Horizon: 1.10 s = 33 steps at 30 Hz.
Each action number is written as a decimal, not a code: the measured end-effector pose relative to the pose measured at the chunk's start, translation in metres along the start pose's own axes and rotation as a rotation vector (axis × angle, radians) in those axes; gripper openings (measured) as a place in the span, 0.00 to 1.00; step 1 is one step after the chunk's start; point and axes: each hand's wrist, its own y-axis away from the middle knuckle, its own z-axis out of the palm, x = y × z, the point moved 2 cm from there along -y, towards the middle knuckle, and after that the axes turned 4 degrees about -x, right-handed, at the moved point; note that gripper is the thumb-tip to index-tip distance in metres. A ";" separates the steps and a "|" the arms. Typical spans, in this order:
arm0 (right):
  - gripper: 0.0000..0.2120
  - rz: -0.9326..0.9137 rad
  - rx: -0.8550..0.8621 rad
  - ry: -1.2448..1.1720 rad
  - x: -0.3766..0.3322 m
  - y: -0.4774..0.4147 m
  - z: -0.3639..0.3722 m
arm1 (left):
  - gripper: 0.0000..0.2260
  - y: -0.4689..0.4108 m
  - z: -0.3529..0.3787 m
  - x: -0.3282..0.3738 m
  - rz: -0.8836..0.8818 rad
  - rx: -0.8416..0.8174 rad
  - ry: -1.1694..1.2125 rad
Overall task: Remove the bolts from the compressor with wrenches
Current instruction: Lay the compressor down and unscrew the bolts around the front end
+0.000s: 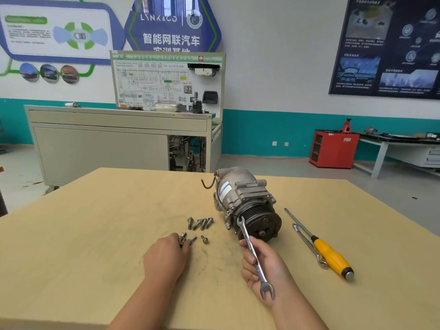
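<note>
Compressor (247, 203), heavy-looking rigid cast metal, lies on its side on the table (95, 234); best steadied by its ribbed body, not the pulley. Loose bolts (200, 223) lie just left of it. The right hand (264, 265) grips a wrench (254, 256) mid-shaft. The left hand (166, 256) touches two bolts; whether it pinches them is unclear.

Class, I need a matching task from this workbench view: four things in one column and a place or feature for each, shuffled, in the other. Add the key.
Column A
1. compressor
2. screwdriver
3. wrench
4. bolts

Column B
a. gripped by the right hand
b. loose on the table, left of the compressor
c. lies with its pulley towards the camera
d. has a yellow handle

Pairs: 1-c; 2-d; 3-a; 4-b
</note>
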 end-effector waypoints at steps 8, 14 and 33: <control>0.11 -0.143 -0.035 0.180 -0.036 0.003 -0.005 | 0.11 0.007 -0.015 0.021 0.129 0.171 0.151; 0.10 -0.344 0.055 0.276 -0.095 -0.011 -0.024 | 0.13 -0.004 -0.022 0.064 0.150 0.062 0.655; 0.26 0.057 0.194 0.566 -0.095 -0.091 -0.054 | 0.38 -0.030 -0.020 0.136 0.169 -0.151 0.730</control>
